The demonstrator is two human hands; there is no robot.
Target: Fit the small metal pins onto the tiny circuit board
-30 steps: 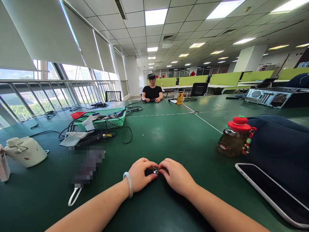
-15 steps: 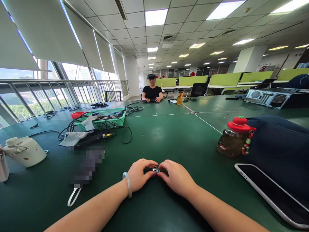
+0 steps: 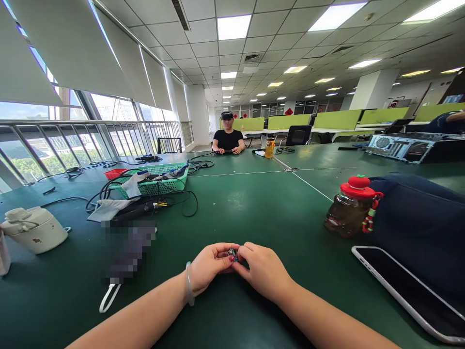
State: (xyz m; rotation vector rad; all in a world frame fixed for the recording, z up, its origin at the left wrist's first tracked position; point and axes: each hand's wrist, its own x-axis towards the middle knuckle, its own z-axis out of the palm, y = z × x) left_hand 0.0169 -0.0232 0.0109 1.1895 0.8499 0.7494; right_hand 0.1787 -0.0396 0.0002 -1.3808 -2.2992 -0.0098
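Note:
Between my two hands is a small silver-and-dark metal piece (image 3: 232,254), too small for me to tell its kind. My left hand (image 3: 210,261), with a pale bangle (image 3: 189,284) at the wrist, pinches it between thumb and fingers. From the other side, my right hand (image 3: 263,265) has its fingers curled and closed against the same piece. Both hands are low over the green table (image 3: 232,218), near its front. Fingers cover part of the piece.
A green basket (image 3: 178,183) with cables and cloths sits at left, a white pot-shaped container (image 3: 39,232) nearer. On the right are a red-lidded bottle (image 3: 347,213), a dark bag (image 3: 417,208), a phone (image 3: 403,291) and a metal computer case (image 3: 392,148). A person (image 3: 228,138) sits opposite.
The small metal piece has turned and tilted in my fingers. My left fingers now wrap further around behind it, and my right fingers have curled in closer. A person's arm appears at far right.

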